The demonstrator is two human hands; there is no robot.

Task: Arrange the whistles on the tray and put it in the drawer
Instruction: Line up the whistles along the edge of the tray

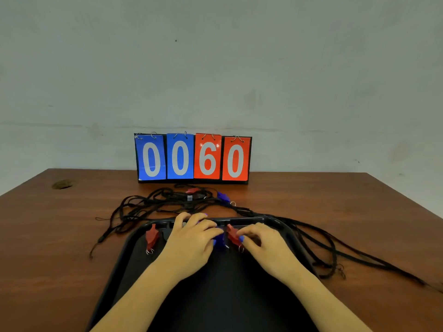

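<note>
A black tray (134,238) lies on the table in front of me. At its far left sits a red whistle (151,236) with a key ring. My left hand (191,238) lies over the tray's far middle, fingers curled round a blue whistle (218,241) that mostly hides under it. My right hand (261,243) pinches a second red whistle (232,233) beside the blue one. Behind the tray, among black cords, lie another blue whistle (223,197) and a red whistle (191,190).
A tangle of black lanyards (155,202) spreads behind the tray and trails off right (335,248) across the brown table (60,224). A flip scoreboard (193,158) reading 0060 stands at the table's back against the wall.
</note>
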